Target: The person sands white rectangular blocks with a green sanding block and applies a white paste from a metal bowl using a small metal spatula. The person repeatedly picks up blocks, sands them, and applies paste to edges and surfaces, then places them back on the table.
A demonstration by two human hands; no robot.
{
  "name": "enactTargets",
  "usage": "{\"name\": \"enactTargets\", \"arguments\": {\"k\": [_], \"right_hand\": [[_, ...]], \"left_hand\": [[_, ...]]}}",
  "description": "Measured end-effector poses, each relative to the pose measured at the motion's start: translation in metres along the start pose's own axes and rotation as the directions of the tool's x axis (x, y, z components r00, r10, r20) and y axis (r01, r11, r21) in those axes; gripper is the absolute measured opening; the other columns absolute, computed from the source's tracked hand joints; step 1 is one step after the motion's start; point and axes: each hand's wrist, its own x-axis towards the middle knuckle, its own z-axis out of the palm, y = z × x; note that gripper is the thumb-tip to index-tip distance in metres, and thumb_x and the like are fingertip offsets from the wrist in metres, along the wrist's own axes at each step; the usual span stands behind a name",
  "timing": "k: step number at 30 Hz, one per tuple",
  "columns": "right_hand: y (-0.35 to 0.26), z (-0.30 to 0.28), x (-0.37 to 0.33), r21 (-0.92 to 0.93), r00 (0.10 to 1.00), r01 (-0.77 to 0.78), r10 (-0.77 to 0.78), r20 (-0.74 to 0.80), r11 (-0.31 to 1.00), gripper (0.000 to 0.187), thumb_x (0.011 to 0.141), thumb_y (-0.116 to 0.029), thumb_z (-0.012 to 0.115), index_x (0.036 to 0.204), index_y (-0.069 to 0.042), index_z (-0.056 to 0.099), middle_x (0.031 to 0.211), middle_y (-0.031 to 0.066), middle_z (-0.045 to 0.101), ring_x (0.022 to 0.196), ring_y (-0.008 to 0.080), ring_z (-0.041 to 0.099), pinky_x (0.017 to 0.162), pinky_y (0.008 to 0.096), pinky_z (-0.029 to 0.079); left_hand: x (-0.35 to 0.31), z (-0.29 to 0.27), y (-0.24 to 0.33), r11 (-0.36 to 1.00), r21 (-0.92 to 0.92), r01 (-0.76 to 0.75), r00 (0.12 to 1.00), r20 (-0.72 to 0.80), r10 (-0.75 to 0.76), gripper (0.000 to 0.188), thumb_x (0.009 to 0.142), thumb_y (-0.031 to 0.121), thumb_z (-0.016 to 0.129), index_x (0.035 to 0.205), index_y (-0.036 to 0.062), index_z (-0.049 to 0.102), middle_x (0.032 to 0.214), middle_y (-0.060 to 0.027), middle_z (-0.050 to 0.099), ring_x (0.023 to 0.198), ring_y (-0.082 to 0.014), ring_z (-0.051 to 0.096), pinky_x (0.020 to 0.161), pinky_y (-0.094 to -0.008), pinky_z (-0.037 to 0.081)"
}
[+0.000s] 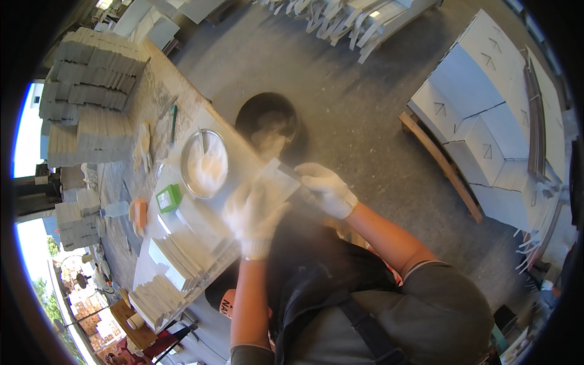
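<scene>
My right hand (325,187), in a white glove, grips the edge of a flat pale rectangular piece (281,177) with a grey band along one end. My left hand (250,214), also gloved, is smeared by motion and lies over the near side of that piece; its fingers do not show clearly. Left of the hands, a round metal basin (193,185) on the table holds white powder, and a handle sticks up from it. Below the piece's far end, a black tub (246,117) stands on the floor with pale matter inside.
On the table (188,97) are a green box (168,198), an orange block (140,214), a loose glove (143,147) and a green stick (174,123). Stacks of flat pieces stand near (173,263) and far left (91,79). White cartons (474,91) sit on a pallet at right.
</scene>
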Motion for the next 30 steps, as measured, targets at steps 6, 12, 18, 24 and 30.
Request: {"name": "enactTargets", "arguments": {"k": [6,12,18,24,30], "right_hand": [[-0.005,0.011,0.027,-0.182,0.992,0.125,-0.122,0.024,0.975,0.030,0.100,-0.013,0.062,0.127,0.000,0.065,0.090,0.0017,0.064,0.070,0.0084,0.053,0.062,0.0245,0.042],[0.003,0.005,0.015,0.008,1.000,0.018,-0.018,-0.004,1.000,0.029,0.100,-0.013,0.062,0.126,-0.001,0.066,0.091,0.0013,0.066,0.072,0.0072,0.054,0.061,0.0215,0.043],[0.002,-0.012,0.019,-0.005,0.997,-0.030,0.030,0.064,1.000,0.033,0.098,-0.010,0.066,0.130,-0.003,0.066,0.117,0.0071,0.072,0.107,0.0164,0.066,0.090,0.0299,0.054],[0.002,-0.003,0.017,0.004,1.000,-0.026,0.026,0.000,1.000,0.035,0.098,-0.008,0.064,0.133,-0.004,0.064,0.116,0.0065,0.070,0.107,0.0146,0.065,0.089,0.0287,0.053],[0.003,-0.001,0.008,-0.078,0.998,0.008,-0.012,-0.054,0.997,0.032,0.101,-0.014,0.063,0.131,-0.004,0.064,0.098,0.0030,0.068,0.074,0.0096,0.058,0.061,0.0235,0.046]], "left_hand": [[-0.001,0.002,0.000,1.000,-0.018,-0.008,1.000,-0.030,0.007,0.077,0.064,0.051,0.093,0.125,0.0097,0.071,0.132,-0.0146,0.067,0.122,-0.0401,0.059,0.105,-0.0526,0.046],[-0.001,0.002,-0.002,1.000,0.004,0.010,1.000,-0.028,-0.010,0.076,0.063,0.049,0.094,0.125,0.0100,0.071,0.132,-0.0143,0.067,0.121,-0.0400,0.059,0.105,-0.0523,0.045],[0.000,0.003,-0.005,0.999,-0.034,-0.017,0.999,-0.044,0.015,0.076,0.063,0.049,0.094,0.124,0.0103,0.071,0.131,-0.0144,0.067,0.120,-0.0395,0.060,0.104,-0.0523,0.045],[0.001,0.002,-0.006,1.000,-0.028,0.013,1.000,-0.025,-0.013,0.075,0.062,0.049,0.094,0.122,0.0107,0.071,0.130,-0.0135,0.068,0.119,-0.0396,0.060,0.103,-0.0525,0.046],[0.001,0.003,-0.006,0.999,-0.048,0.007,0.999,-0.051,-0.009,0.075,0.060,0.052,0.094,0.121,0.0134,0.072,0.130,-0.0124,0.068,0.120,-0.0393,0.061,0.103,-0.0524,0.046]]}}
